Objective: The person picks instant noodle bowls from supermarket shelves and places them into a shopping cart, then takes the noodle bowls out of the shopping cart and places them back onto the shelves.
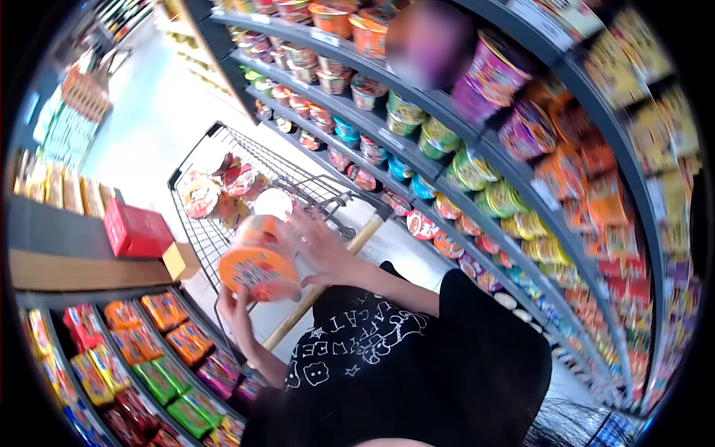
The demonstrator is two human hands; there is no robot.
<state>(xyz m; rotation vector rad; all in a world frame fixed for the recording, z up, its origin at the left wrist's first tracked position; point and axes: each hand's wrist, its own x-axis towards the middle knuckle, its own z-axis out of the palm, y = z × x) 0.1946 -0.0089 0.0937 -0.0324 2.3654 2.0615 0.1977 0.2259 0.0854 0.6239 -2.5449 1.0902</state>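
The wire shopping cart (202, 257) holds several instant noodle cups (199, 195), red, orange and yellow, bunched toward its far end, with a round white lid (274, 203) nearer. Over the cart's near part, the orange-lidded instant noodle cup (258, 274) is tilted, its lid facing up, the print blurred. The left hand (237, 316) pinches its lower left edge; the right hand (322, 244) is spread at its right side, contact unclear. The cup hides part of the cart and its handle (325, 289). Stocked shelves (439, 104) stand right
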